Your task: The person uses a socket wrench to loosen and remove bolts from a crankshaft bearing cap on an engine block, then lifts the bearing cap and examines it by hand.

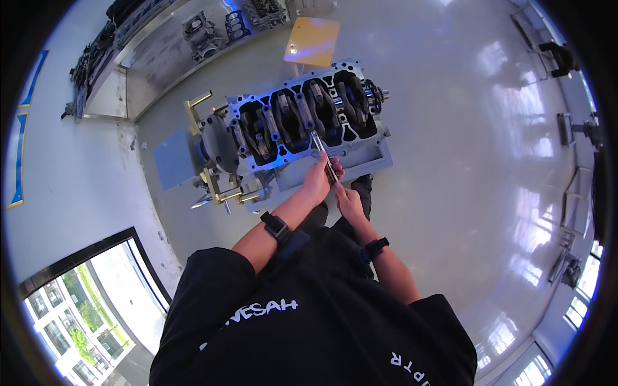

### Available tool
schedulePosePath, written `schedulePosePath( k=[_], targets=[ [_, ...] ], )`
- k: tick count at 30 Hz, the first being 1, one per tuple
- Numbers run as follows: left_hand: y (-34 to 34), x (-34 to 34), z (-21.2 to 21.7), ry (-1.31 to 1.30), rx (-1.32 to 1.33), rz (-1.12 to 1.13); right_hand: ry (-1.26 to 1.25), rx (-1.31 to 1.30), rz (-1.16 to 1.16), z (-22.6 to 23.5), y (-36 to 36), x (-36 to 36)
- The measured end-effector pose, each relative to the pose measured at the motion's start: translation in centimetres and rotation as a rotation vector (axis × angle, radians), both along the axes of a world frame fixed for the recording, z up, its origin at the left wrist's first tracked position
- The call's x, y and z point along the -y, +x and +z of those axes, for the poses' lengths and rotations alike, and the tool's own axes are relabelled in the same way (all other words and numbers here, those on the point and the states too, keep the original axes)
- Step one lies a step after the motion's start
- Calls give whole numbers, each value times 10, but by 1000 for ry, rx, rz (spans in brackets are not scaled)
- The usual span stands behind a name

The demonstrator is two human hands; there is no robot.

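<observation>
A metal engine block (293,138) is mounted in front of me with its open crankcase side up. Its crankshaft (315,103) and bearing caps show inside. Both my hands hold one long chrome wrench (320,143), whose head meets the block near a middle bearing cap. My left hand (317,179) is closed around the middle of its shaft. Closer to my body, my right hand (349,203) grips the end of the handle. My fingers cover part of the handle, and the exact fastener under the head is too small to make out.
An engine stand (215,145) with brass-coloured arms carries the block's left end. A grey tray (370,156) lies beneath the block's near side. Beyond it stands a yellow panel (312,42). Engine parts (203,35) rest on a bench at the back left.
</observation>
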State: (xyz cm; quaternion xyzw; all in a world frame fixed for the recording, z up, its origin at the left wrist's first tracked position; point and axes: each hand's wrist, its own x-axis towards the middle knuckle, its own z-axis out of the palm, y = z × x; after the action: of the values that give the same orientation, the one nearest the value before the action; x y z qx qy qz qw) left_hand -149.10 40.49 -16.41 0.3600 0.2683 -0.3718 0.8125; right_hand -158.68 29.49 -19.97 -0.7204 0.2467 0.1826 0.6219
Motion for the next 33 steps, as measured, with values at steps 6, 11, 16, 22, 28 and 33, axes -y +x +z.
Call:
schedulePosePath(
  k=[6,11,16,22,28,33],
  targets=[
    [3,6,2,52,-36,-149,-10,35,-1,-7,5,9],
    [11,8,5,-14,-41,-237,124,-3,-24,22,11,23],
    [8,5,13,-70,-97,-220,123,-68,75,44,11,39],
    [14,-5,38,-85,-87,-247,29,-219,150,72,17,45],
    [21,-50,75,594,399,-881,-400,-101,651,174,56,71],
    [-8,-50,100,837,1450,-740,-424,131,1110,186,97,57]
  ],
)
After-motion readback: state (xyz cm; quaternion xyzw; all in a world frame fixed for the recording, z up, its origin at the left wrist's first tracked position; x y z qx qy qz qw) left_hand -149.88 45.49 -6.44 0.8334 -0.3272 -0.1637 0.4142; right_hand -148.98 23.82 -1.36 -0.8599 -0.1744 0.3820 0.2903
